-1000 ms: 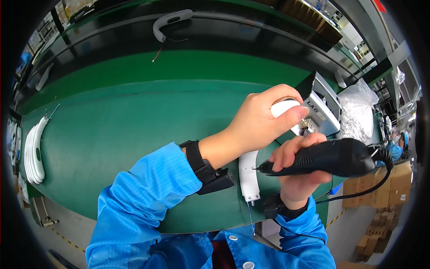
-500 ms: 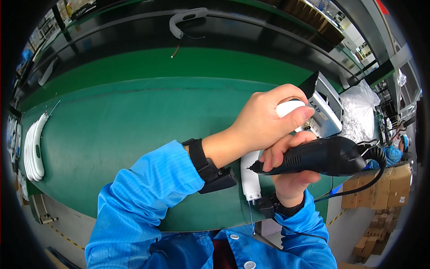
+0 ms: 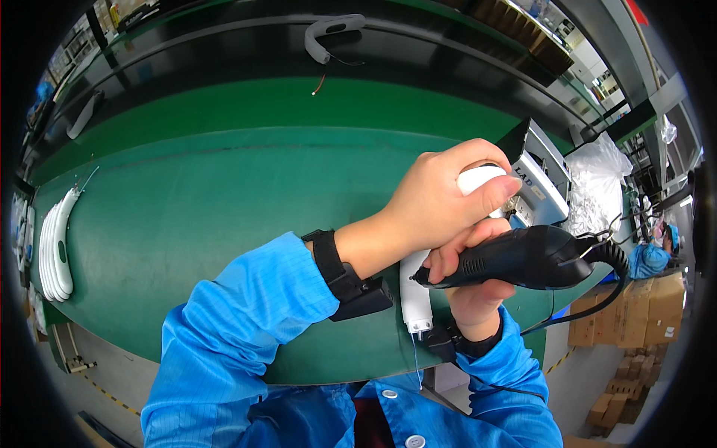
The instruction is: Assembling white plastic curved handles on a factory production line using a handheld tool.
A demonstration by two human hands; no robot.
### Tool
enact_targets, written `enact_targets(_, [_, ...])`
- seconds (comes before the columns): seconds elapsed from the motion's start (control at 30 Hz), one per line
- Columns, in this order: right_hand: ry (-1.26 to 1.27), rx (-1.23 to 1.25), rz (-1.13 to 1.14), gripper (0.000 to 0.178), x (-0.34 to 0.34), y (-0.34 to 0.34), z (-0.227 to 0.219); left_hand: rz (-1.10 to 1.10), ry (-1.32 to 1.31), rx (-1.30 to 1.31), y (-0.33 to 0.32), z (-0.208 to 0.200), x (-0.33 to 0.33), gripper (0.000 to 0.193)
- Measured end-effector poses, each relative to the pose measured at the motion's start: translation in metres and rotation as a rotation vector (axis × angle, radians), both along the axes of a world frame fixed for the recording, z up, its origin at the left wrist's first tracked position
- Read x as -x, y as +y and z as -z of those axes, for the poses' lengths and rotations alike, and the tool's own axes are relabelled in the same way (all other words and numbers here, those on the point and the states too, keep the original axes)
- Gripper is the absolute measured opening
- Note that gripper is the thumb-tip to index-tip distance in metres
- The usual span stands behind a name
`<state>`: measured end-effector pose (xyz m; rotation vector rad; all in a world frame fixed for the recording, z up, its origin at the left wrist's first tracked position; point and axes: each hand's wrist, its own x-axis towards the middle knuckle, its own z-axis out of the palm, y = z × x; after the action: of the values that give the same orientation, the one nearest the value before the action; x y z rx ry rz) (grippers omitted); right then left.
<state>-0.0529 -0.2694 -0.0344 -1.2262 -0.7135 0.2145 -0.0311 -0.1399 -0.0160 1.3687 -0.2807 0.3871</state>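
Observation:
My left hand [image 3: 441, 196] is closed around the upper end of a white curved plastic housing [image 3: 416, 302]. Its lower end rests near the front of the green bench, with a thin wire trailing past the bench's edge. A black corded electric screwdriver [image 3: 523, 257] is in my right hand [image 3: 478, 291], its tip pointing left against or just over the housing's lower part. I cannot tell whether the tip touches. My left hand and wrist cover the housing's middle. Just beyond my left fingers stands a white and black screw feeder box [image 3: 544, 179].
Several white housings [image 3: 54, 254] lie stacked at the bench's left edge. Across the far side runs a dark conveyor [image 3: 224, 56] carrying another housing [image 3: 317, 48] with loose wires. A clear plastic bag [image 3: 597, 183] of small white parts sits right, above cardboard boxes [image 3: 631, 313]. The screwdriver's coiled cable [image 3: 621, 272] loops there.
My right hand and the screwdriver have shifted slightly left. The housing on the conveyor has moved right. My left hand has barely moved.

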Motion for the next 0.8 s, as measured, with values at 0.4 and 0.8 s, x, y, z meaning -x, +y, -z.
enact_targets(0.4, [-0.035,-0.139,-0.012,0.072,-0.002,-0.004,-0.009,-0.342,-0.176,-0.719,0.031,-0.020,0.001,0.031])
enact_targets(0.8, [-0.096,-0.346,0.334,0.075,-0.042,-0.043,-0.025,-1.043,0.277,-0.632,0.164,-0.011,-0.086,0.032])
